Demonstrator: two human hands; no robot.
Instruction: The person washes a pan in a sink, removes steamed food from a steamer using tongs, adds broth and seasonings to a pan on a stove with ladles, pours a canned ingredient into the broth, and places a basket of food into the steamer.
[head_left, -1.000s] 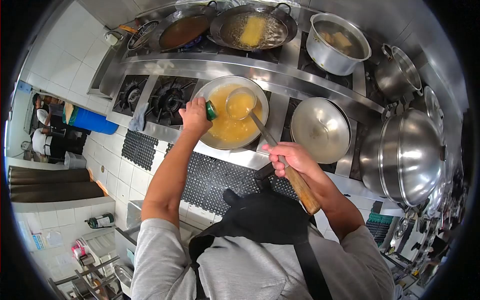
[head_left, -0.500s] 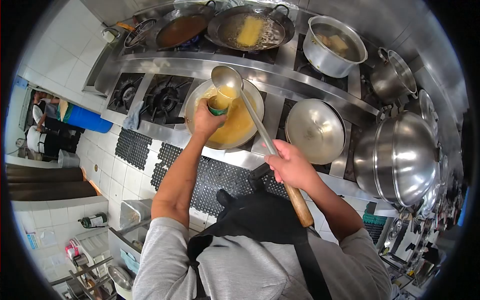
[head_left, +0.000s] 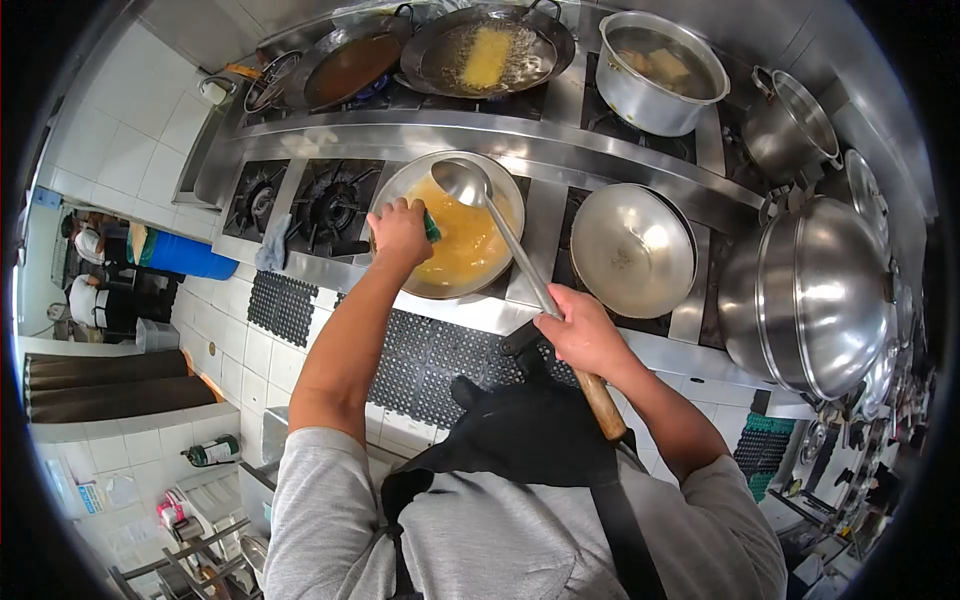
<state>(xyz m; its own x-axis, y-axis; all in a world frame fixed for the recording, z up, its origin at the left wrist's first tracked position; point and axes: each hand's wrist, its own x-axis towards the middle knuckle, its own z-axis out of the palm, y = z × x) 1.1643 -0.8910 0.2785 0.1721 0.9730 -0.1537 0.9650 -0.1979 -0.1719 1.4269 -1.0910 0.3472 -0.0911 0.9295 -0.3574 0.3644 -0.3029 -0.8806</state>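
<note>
My left hand (head_left: 401, 235) is wrapped round a small green can (head_left: 431, 227) over the left side of a wide pan (head_left: 408, 178). The can is tipped, and its opening is hidden. Yellow liquid (head_left: 468, 252) with pale bits fills the pan. With my right hand (head_left: 580, 330) I grip the long handle of a metal ladle (head_left: 461, 181), near its wooden end (head_left: 601, 405). The ladle's bowl hangs over the far part of the pan, and no liquid shows in it.
An empty metal bowl (head_left: 632, 250) sits right of the pan. On the back burners are a wok with a yellow block in bubbling oil (head_left: 486, 57), a wok of brown liquid (head_left: 350, 72) and a tall pot (head_left: 660, 100). A domed steel vessel (head_left: 815, 300) stands at right.
The ladle first rose from the liquid and poured into the upright can. Now the can is tipped over the pan's left side and the ladle's bowl is lower.
</note>
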